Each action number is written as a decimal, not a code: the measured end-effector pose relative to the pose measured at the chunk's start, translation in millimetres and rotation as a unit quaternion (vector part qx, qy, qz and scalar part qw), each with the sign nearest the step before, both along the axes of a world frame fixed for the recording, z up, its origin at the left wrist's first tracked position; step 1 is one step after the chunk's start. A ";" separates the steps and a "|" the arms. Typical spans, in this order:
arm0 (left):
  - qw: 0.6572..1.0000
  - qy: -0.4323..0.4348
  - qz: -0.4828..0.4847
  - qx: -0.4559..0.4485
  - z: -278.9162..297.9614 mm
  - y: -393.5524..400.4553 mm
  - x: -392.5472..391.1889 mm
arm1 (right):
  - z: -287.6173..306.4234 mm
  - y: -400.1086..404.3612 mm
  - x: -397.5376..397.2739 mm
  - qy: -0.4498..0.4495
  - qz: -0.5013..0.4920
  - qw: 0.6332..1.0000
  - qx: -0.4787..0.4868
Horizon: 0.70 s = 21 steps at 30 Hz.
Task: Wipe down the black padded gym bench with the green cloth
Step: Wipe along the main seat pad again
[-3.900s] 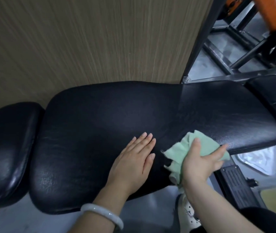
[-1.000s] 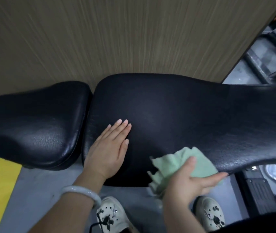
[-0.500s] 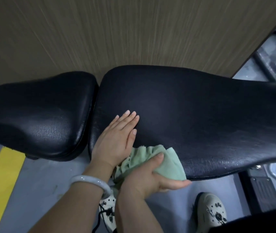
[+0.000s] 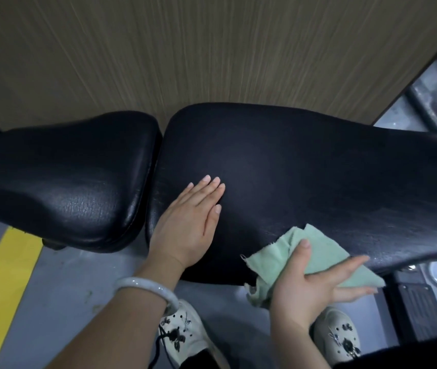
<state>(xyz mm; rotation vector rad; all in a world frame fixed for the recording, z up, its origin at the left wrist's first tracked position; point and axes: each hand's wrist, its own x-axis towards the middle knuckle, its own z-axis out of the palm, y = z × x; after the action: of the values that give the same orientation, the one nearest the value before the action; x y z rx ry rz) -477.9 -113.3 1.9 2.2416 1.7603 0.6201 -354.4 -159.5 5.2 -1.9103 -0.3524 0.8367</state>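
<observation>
Wood-grain wall panel rises behind the black padded gym bench. On the bench's near side, the left hand lies flat, fingers released; toward its right near edge, the right hand presses the green cloth, spread fingers pinning it.

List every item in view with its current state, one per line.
Long bench pad: bare on top, cloth at its near edge.
Short bench pad: untouched, nothing on it.
Green cloth: crumpled, pressed on the long pad's near edge.
Right hand: spread on the cloth.
Left hand: flat on the long pad, empty.
Bracelet: on the left wrist.
</observation>
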 end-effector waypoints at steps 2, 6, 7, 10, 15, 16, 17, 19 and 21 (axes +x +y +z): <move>1.000 -0.001 0.002 -0.001 -0.3 0.2 0.5 | -1.9 -16.5 49.2 -0.169 0.037 0.985 -0.013; 1.000 -0.003 0.004 0.004 -0.3 -0.7 1.3 | -8.6 -20.9 46.9 -0.262 0.122 0.957 -0.027; 1.000 -0.003 0.004 0.003 -0.3 -0.6 1.5 | -10.4 -21.2 53.0 -0.283 0.152 0.946 -0.037; 1.000 -0.003 0.003 0.003 0.4 -0.3 1.6 | -10.2 -21.6 71.9 -0.396 0.228 0.886 -0.083; 1.000 -0.009 -0.001 0.002 1.5 2.1 1.8 | -6.8 -9.5 72.0 -0.516 0.309 0.792 -0.099; 1.000 -0.012 0.000 0.001 1.7 2.6 2.0 | -5.1 -5.1 67.3 -0.523 0.321 0.784 -0.096; 1.000 -0.014 0.000 0.001 1.5 3.1 2.0 | -3.5 -1.1 60.0 -0.529 0.333 0.776 -0.090; 1.000 -0.017 0.000 0.004 2.1 3.5 1.5 | 2.3 8.2 35.4 -0.527 0.371 0.760 -0.079; 0.999 -0.044 0.000 0.000 5.8 4.0 0.3 | 10.2 15.5 8.7 -0.497 0.417 0.758 -0.066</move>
<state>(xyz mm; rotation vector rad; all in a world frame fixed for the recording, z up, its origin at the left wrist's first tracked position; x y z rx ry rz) -477.6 -109.3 7.7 2.1789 1.7193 0.7069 -345.6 -144.0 15.3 -2.1814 -1.9439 0.2488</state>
